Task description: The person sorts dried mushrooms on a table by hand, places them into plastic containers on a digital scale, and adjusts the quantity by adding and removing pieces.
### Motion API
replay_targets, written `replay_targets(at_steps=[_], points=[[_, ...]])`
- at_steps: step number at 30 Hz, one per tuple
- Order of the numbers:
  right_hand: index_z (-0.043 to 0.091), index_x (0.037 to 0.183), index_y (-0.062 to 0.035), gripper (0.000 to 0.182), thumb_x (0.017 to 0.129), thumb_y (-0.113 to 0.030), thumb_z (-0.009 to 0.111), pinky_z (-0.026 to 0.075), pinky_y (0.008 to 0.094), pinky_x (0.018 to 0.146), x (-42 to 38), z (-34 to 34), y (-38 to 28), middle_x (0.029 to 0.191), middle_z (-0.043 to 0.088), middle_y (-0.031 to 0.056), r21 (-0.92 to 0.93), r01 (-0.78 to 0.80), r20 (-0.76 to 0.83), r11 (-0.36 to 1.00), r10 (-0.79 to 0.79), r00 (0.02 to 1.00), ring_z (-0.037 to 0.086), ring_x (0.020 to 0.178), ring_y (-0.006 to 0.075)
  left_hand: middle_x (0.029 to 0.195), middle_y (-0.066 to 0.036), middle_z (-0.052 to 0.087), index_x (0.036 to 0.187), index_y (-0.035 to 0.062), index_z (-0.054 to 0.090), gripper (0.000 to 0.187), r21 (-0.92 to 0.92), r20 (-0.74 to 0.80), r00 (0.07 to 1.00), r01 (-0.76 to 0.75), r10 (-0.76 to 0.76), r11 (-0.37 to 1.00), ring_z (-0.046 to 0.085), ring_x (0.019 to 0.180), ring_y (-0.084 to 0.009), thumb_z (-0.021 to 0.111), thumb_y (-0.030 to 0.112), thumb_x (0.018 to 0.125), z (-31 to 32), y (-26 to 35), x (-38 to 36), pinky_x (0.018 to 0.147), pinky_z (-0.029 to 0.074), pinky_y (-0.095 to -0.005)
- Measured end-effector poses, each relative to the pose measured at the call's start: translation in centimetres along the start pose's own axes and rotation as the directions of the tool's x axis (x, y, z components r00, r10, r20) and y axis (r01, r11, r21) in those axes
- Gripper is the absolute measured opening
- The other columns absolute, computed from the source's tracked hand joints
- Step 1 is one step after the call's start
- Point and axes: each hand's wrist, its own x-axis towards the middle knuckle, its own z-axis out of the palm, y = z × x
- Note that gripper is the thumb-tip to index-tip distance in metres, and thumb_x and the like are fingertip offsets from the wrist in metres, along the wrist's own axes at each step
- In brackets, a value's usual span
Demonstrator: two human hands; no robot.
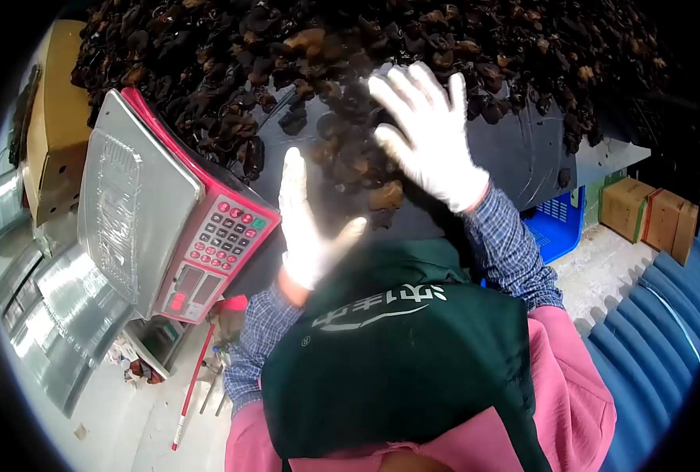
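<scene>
Dark brown wood ear mushrooms (232, 63) lie in a broad heap across the grey table surface (515, 141). A smaller loose cluster of mushrooms (354, 157) spreads between my two hands, toward the table's near edge. My left hand (307, 232), in a white glove, is held at the left of this cluster with fingers upright and thumb stretched out to the right. At the cluster's upper right, my right hand (429, 138), gloved too, has its fingers spread wide over the edge of the heap. Neither hand holds anything.
A pink scale (220, 244) with a keypad and a film-covered pan (122, 212) stands left of my left hand. Beyond it is a cardboard box (63, 141). A blue crate (558, 224) and cardboard cartons (649, 212) sit on the right. A red stick (197, 377) shows low at left.
</scene>
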Motion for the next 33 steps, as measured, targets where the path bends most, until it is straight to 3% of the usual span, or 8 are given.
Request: replay_targets(at_steps=[3,9,15,22,26,27,30,33], points=[[0.063,0.139,-0.0147,0.051,0.091,-0.032,0.068,0.032,0.0568,0.117,-1.9,-0.9,-2.1,0.146,0.055,0.0192,0.498,0.090,0.119,0.863,-0.171,0.978,0.054,0.130,0.0358,0.166,-0.026,0.027,0.162,-0.0038,0.022,0.114,-0.008,-0.019,1.000,-0.008,0.007,1.000,0.030,0.153,-0.0399,0.074,0.064,0.086,0.0,-0.3,-0.3,0.125,0.026,-0.0479],[0.063,0.142,-0.0216,0.049,0.093,-0.030,0.065,0.033,0.0572,0.119,-5.4,-2.6,-2.2,0.155,0.049,0.0191,0.529,0.328,0.099,0.782,-0.441,0.892,0.050,0.140,0.0354,0.166,-0.026,0.027,0.162,-0.0033,0.022,0.114,-0.039,-0.036,0.999,-0.015,0.014,0.999,0.030,0.153,-0.0401,0.071,0.068,0.087,0.0,-0.4,-0.5,0.125,0.027,-0.0485],[0.074,0.123,-0.0110,0.033,0.091,-0.010,0.064,0.046,0.0433,0.106,-2.9,-2.1,2.2,0.131,0.069,0.0141,0.445,0.066,-0.280,0.893,0.069,0.957,0.062,0.118,0.0315,0.167,-0.026,0.025,0.162,-0.0027,0.023,0.112,0.012,-0.044,0.998,-0.044,0.045,0.999,0.029,0.154,-0.0410,0.069,0.068,0.088,0.1,-1.0,-0.8,0.125,0.026,-0.0488],[0.068,0.127,-0.0144,0.042,0.086,-0.016,0.076,0.052,0.0381,0.087,1.3,-1.0,3.8,0.114,0.069,0.0056,-0.113,0.169,-0.112,0.979,-0.182,0.977,0.065,0.103,0.0268,0.169,-0.023,0.023,0.163,-0.0011,0.022,0.109,-0.048,-0.023,1.000,0.009,-0.010,0.999,0.026,0.156,-0.0377,0.070,0.064,0.089,0.0,0.0,-0.6,0.126,0.024,-0.0466],[0.074,0.110,-0.0080,0.028,0.086,0.003,0.066,0.054,0.0353,0.083,-0.2,-2.1,5.0,0.104,0.072,0.0084,0.215,0.087,-0.212,0.973,-0.041,0.976,0.068,0.094,0.0256,0.169,-0.023,0.023,0.163,-0.0009,0.021,0.107,-0.043,-0.050,0.999,-0.012,0.010,0.999,0.025,0.156,-0.0370,0.070,0.061,0.091,0.1,-0.2,-0.7,0.127,0.022,-0.0462],[0.075,0.103,-0.0110,0.019,0.087,-0.005,0.067,0.051,0.0379,0.073,-0.8,-2.6,5.1,0.088,0.067,0.0058,0.322,0.093,-0.205,0.942,-0.027,0.978,0.063,0.080,0.0235,0.169,-0.023,0.023,0.163,-0.0009,0.021,0.106,-0.043,-0.057,0.998,-0.017,0.015,0.999,0.024,0.156,-0.0369,0.070,0.060,0.091,0.2,-0.4,-0.7,0.127,0.022,-0.0461],[0.075,0.109,-0.0084,0.027,0.086,-0.002,0.062,0.055,0.0373,0.082,-3.4,-4.3,4.9,0.099,0.072,0.0075,0.598,-0.001,0.018,0.801,-0.012,1.000,0.068,0.090,0.0206,0.170,-0.022,0.023,0.163,-0.0008,0.021,0.104,-0.068,-0.085,0.996,-0.035,0.029,0.997,0.024,0.157,-0.0364,0.070,0.058,0.092,0.5,-0.4,-0.5,0.127,0.020,-0.0458],[0.074,0.120,-0.0100,0.037,0.087,-0.001,0.061,0.052,0.0394,0.096,-4.2,-3.8,5.3,0.127,0.069,0.0113,0.514,0.110,-0.197,0.850,-0.008,0.980,0.066,0.111,0.0261,0.170,-0.022,0.022,0.164,-0.0006,0.021,0.102,-0.066,-0.102,0.994,-0.046,0.039,0.997,0.023,0.157,-0.0359,0.070,0.055,0.093,0.8,0.1,0.3,0.128,0.019,-0.0456]])
